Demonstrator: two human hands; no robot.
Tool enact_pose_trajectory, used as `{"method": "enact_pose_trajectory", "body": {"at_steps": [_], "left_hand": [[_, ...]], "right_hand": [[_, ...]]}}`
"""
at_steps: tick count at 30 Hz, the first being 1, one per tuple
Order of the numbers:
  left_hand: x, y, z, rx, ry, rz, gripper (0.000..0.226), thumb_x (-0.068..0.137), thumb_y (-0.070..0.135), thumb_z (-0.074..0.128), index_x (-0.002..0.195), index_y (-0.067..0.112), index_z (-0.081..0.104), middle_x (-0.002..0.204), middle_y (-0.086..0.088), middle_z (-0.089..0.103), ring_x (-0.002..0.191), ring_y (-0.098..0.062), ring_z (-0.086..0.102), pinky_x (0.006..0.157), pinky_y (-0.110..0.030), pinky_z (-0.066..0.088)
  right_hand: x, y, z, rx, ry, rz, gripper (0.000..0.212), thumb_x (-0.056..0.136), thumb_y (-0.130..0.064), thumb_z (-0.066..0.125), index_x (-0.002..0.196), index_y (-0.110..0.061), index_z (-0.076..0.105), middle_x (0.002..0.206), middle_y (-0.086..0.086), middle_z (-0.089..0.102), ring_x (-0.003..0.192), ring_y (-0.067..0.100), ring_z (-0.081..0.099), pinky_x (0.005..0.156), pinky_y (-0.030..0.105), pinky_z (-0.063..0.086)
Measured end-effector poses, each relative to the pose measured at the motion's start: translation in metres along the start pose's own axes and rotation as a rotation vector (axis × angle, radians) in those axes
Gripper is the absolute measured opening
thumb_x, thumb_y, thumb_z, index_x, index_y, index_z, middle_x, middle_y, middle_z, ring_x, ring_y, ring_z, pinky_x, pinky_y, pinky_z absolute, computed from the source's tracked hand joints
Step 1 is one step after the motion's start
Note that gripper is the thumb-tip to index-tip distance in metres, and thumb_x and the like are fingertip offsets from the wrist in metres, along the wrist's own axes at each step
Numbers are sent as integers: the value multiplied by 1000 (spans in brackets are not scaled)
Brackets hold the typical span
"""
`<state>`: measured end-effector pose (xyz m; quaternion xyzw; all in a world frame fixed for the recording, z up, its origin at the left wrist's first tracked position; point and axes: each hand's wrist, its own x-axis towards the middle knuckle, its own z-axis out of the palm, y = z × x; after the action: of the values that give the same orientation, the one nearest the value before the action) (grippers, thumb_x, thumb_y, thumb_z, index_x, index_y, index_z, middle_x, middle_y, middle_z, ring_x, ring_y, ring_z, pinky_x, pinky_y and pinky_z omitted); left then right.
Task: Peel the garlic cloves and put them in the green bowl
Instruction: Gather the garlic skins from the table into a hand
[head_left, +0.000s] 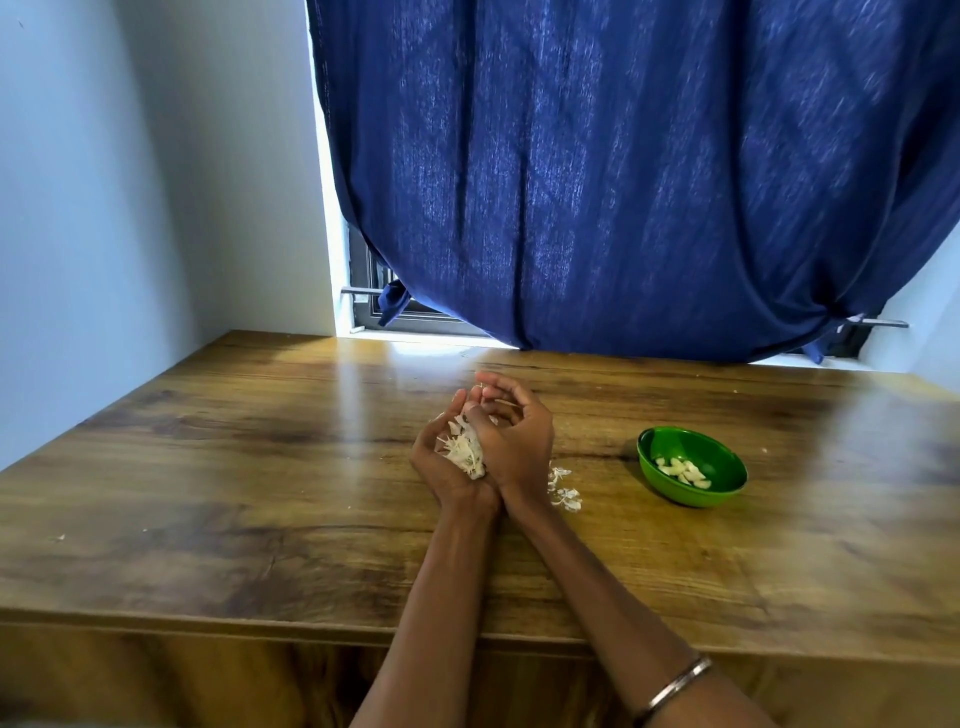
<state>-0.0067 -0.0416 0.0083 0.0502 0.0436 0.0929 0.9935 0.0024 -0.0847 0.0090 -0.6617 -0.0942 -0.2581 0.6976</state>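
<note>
My left hand (441, 462) is cupped palm-up above the wooden table (234, 467), holding a heap of white garlic skins (465, 449). Pressed against it from the right, my right hand (517, 436) has its fingers curled over the heap; what they pinch is hidden. The green bowl (724, 460) stands on the table to the right of my hands, apart from them, with several peeled garlic cloves (683, 472) inside. A few loose skins (563, 488) lie on the table just right of my right wrist.
A dark blue curtain (649, 182) hangs over the window behind the table, its hem brushing the far edge. A pale wall (130, 182) closes the left side. The table's near edge runs under my forearms.
</note>
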Motion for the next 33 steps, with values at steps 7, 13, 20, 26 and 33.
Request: {"method": "enact_pose_trajectory", "body": {"at_steps": [7, 13, 20, 26, 33], "left_hand": [[0, -1, -2, -79, -44, -22, 38, 76, 20, 47, 94, -3, 70, 93, -19, 72, 83, -30, 71, 81, -36, 60], [8, 1, -5, -157, -41, -72, 42, 93, 20, 36, 107, -6, 66, 104, -23, 71, 105, -36, 65, 110, -48, 43], [6, -1, -2, -131, 18, -57, 46, 98, 18, 32, 115, -11, 64, 121, -28, 67, 113, -41, 63, 110, -49, 44], [2, -2, 0, -127, 22, -72, 47, 98, 19, 30, 116, -9, 64, 114, -26, 69, 103, -37, 67, 98, -46, 53], [2, 2, -4, -187, 24, -20, 30, 81, 14, 46, 96, 1, 67, 90, -15, 71, 76, -27, 71, 79, -34, 55]], "right_hand": [[1, -2, -3, 213, 65, 80, 19, 91, 1, 59, 98, -6, 74, 92, 6, 77, 88, 19, 74, 79, 32, 60], [10, -10, -5, 343, 102, 76, 24, 98, -13, 51, 100, -5, 73, 97, 14, 75, 95, 28, 72, 82, 32, 59], [29, -20, -53, 537, 116, 266, 23, 104, -10, 48, 101, -7, 71, 93, 9, 76, 90, 21, 72, 78, 26, 60], [17, -8, -38, 349, -36, 326, 18, 100, -11, 56, 104, -8, 73, 95, 7, 77, 91, 20, 72, 84, 31, 59], [11, -18, -5, 18, -133, 33, 31, 75, 4, 83, 99, -13, 74, 94, 0, 78, 88, 10, 75, 80, 28, 61]]}}
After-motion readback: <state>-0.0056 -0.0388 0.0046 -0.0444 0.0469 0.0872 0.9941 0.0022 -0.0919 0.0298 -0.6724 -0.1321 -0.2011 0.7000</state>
